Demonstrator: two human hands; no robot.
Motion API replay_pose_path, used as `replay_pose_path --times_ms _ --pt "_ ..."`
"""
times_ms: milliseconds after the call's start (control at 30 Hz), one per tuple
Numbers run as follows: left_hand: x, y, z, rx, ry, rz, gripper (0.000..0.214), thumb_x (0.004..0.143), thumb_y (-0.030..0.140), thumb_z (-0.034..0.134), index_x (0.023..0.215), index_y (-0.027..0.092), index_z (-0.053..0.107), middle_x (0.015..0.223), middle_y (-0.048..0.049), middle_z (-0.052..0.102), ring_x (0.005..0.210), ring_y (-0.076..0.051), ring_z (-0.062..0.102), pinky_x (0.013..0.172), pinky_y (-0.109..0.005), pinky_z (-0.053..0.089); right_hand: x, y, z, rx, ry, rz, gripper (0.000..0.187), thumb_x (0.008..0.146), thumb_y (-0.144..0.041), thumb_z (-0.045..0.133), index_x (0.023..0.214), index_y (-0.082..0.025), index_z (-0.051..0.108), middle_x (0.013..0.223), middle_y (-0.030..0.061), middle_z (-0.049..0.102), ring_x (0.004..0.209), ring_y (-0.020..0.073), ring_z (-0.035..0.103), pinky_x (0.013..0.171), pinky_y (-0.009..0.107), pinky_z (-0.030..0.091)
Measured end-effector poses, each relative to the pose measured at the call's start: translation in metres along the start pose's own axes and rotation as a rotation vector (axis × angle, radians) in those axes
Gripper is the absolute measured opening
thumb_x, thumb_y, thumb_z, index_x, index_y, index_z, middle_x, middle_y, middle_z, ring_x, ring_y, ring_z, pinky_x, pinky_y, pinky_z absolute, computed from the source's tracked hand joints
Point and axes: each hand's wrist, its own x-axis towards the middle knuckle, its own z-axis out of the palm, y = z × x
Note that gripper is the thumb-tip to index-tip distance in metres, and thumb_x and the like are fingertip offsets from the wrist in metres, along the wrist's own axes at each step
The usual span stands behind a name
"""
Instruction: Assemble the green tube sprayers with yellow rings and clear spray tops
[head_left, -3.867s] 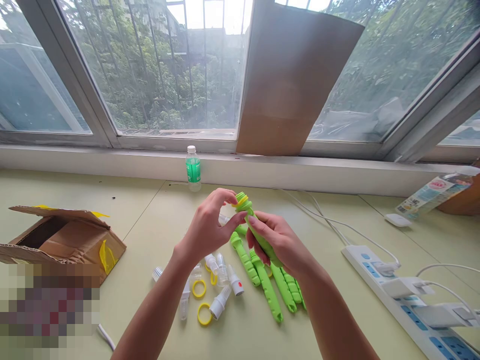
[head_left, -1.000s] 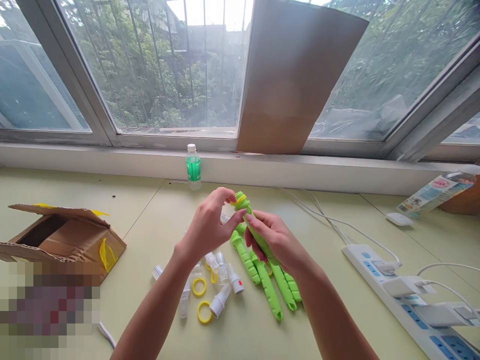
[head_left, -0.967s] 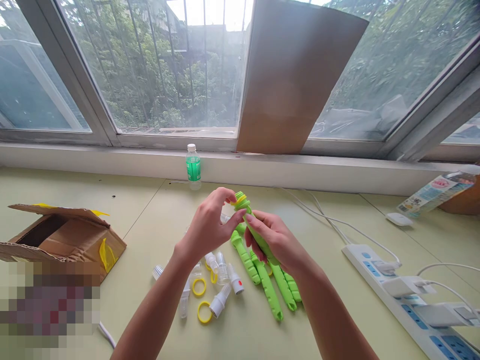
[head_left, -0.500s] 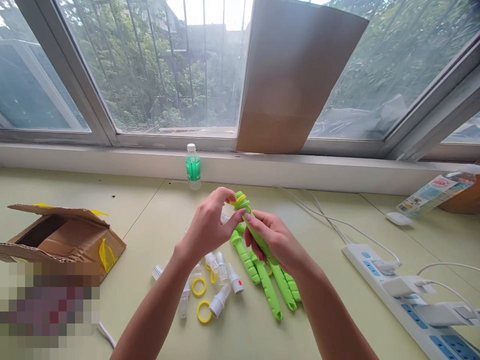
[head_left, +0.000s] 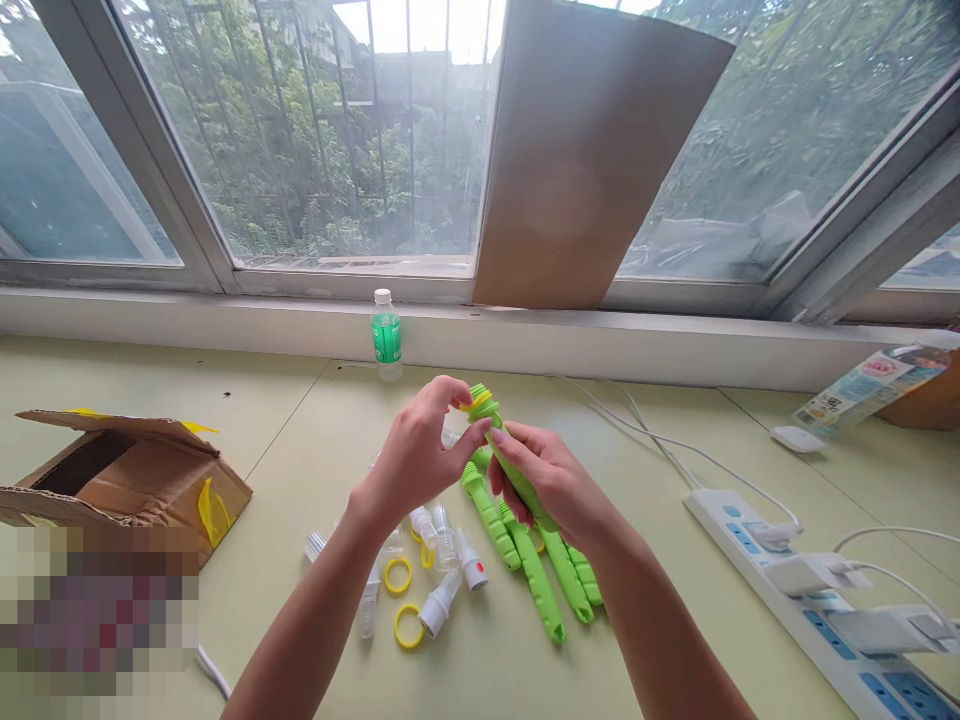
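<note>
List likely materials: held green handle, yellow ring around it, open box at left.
Green handle: probably moulded plastic, satin; even colour, crisp ridges.
Yellow ring: likely smooth plastic, uniformly coloured; rubber possible.
Open box: matt brown cardboard, it seems; creased panels, rough flap edges.

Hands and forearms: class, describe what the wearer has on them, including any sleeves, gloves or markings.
The left hand and right hand are ungloved, with no rings showing. Both forearms are bare: no sleeve, watch, bracelet or marking shows.

No text can be read, even on the green bottle label.
</note>
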Motion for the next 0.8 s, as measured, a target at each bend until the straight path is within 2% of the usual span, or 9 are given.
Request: replay_pose_path --times_ms 200,800 --pt "0.0001 -0.0034 0.0002 -0.030 0.034 0.021 0.017 0.085 0.026 0.064 0.095 0.021 0.051 0.098 -0.0017 0.064 0.086 -0.015 0.063 0.078 -0.029 0.052 0.0007 0.0059 -0.0020 0.009 -0.006 -0.006 0.033 0.095 -0.048 0.046 0.088 -0.018 0.055 0.063 -0.0013 0.056 0.038 0.0069 0.045 0.034 0.018 0.030" --pt "0.0031 -0.0007 0.0015 -0.101 0.148 0.158 0.016 0.082 0.024 0.069 0.086 0.019 0.054 0.096 -0.0043 0.066 0.087 -0.015 0.066 0.075 -0.029 0.054 -0.0066 -0.0030 -0.0043 0.021 -0.008 -0.034 0.034 0.094 -0.049 0.047 0.084 -0.018 0.054 0.063 -0.0017 0.055 0.039 0.0071 0.045 0.033 0.018 0.030"
